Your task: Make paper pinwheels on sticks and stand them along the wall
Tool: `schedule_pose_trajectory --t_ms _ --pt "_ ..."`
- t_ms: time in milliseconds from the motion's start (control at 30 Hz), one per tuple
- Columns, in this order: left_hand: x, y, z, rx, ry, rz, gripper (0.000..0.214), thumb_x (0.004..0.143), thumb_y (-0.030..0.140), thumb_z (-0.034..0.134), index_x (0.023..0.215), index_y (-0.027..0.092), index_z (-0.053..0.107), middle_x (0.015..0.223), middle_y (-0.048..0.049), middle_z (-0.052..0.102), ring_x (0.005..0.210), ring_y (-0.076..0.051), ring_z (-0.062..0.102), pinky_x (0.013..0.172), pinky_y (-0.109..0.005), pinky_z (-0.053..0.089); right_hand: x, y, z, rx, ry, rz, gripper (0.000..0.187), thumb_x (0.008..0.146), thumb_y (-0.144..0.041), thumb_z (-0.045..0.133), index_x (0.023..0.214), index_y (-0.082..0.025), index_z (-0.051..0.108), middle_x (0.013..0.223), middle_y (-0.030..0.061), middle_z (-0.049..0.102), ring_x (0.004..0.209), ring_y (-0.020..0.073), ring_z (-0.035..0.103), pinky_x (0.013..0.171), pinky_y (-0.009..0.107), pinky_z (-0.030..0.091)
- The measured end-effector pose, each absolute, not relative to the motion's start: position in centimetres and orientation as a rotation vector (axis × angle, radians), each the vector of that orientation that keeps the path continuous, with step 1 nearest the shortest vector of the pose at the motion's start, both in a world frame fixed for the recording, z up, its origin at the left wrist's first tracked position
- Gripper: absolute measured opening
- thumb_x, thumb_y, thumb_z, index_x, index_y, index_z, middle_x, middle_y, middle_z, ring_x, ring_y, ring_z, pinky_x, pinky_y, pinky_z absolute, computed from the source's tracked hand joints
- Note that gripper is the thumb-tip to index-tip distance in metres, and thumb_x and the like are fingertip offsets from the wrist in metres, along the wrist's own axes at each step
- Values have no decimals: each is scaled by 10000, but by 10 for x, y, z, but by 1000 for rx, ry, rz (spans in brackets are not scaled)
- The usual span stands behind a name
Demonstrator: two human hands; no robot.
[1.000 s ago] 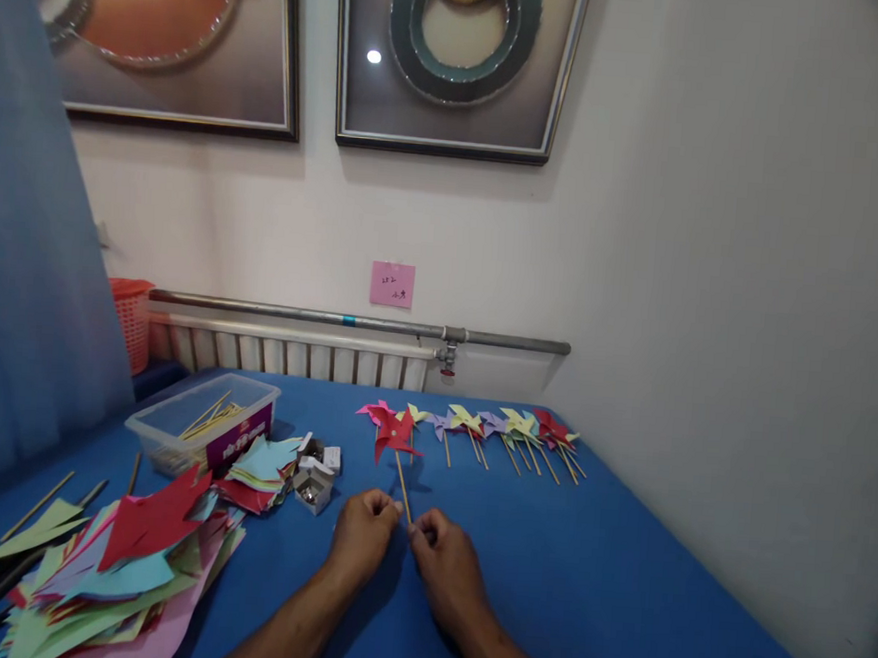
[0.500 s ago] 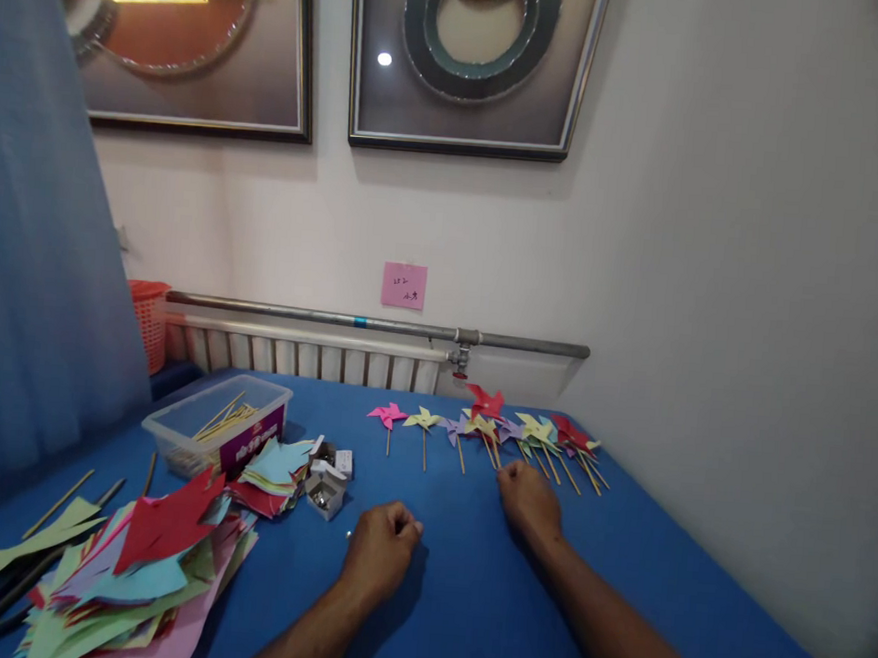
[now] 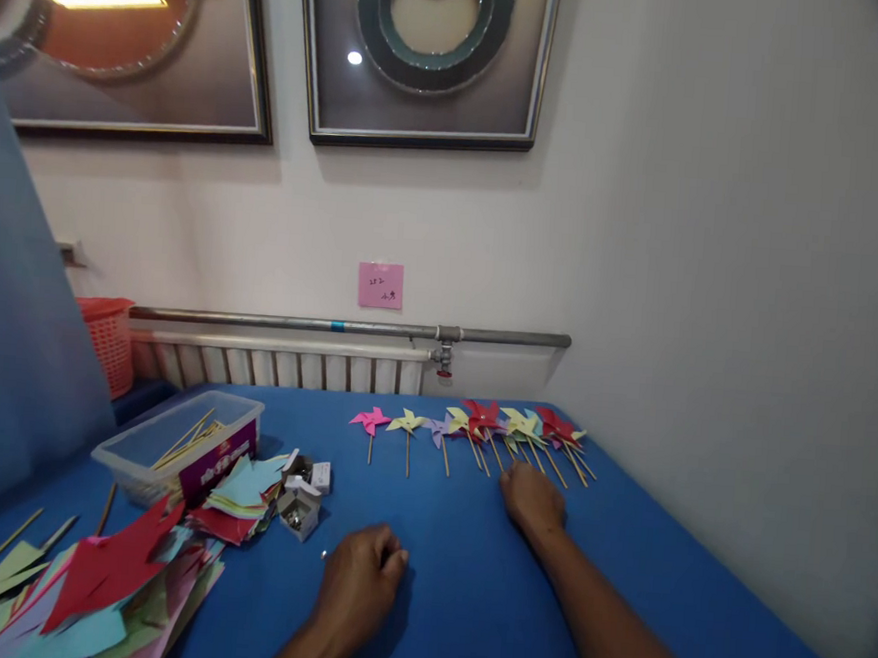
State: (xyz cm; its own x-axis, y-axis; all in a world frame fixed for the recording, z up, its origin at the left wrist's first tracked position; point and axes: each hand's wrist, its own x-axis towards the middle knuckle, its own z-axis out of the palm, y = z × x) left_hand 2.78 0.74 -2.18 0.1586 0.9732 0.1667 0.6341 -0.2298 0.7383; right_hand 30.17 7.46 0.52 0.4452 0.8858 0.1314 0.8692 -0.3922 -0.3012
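My right hand (image 3: 533, 498) is at the front of a row of paper pinwheels, fingers closed at the lower stick end of a red pinwheel (image 3: 482, 417). That pinwheel lies over others at the right of the row. Pink (image 3: 370, 421), yellow (image 3: 406, 422) and purple (image 3: 441, 428) pinwheels lie to its left. My left hand (image 3: 362, 576) is curled closed above the blue table, thumb against the fingers; anything inside is hidden. Just left of it lies a tiny shiny piece (image 3: 324, 555). Small open boxes (image 3: 300, 513) with metal bits stand beyond that hand.
A clear plastic tub (image 3: 126, 447) holds wooden sticks. Beside it sit a stack of cut paper (image 3: 243, 496) and a larger heap topped by red paper (image 3: 110, 572). A red basket (image 3: 111, 341), a pipe (image 3: 274, 323) and the wall bound the far side.
The red pinwheel has come down from a raised tilt onto the others, my right hand staying by its stick. My left hand stays curled. The camera view has turned slightly right.
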Motion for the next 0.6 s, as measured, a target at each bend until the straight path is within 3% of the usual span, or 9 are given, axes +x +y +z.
schedule_pose_trajectory --t_ms 600 --pt "27 5 -17 1997 1563 742 207 844 295 518 695 183 609 668 15 625 670 -141 549 618 -259 284 300 71 11 -2443 -1534 54 345 940 -247 403 1076 -148 705 1098 199 747 1070 316 703 830 386 508"
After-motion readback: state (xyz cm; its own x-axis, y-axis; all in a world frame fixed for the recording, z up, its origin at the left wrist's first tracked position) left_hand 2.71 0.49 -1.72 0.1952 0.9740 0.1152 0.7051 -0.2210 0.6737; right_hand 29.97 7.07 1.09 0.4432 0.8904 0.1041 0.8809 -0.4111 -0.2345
